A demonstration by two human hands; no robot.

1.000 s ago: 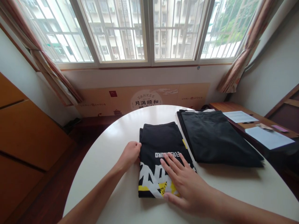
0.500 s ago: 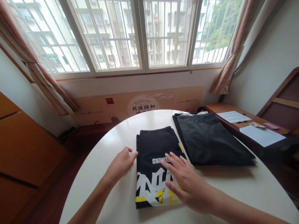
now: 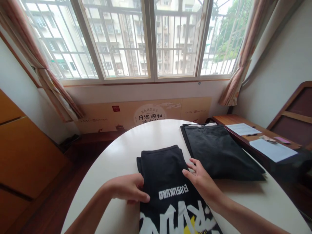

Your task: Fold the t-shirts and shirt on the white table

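A folded black T-shirt [image 3: 162, 169] with white lettering and a patch of yellow lies on the white round table, its near end cut off by the bottom of the view. At its left edge is my left hand [image 3: 128, 188], thumb on top of the cloth and the other fingers curled at the side, partly hidden. My right hand [image 3: 201, 178] touches the opposite edge, thumb and fingers apart. Just beyond it, to the right, lies a stack of folded black cloth [image 3: 219, 152].
The white table [image 3: 117, 156] has a rounded far edge. On the right stands a wooden desk [image 3: 219, 119] with paper sheets [image 3: 273, 150] and a pen. A printed cardboard panel [image 3: 97, 113] leans below the barred window.
The T-shirt sits lower in view and more of its lettering shows. My left hand has moved lower, its thumb now over the cloth. My right hand has left the print for the right edge.
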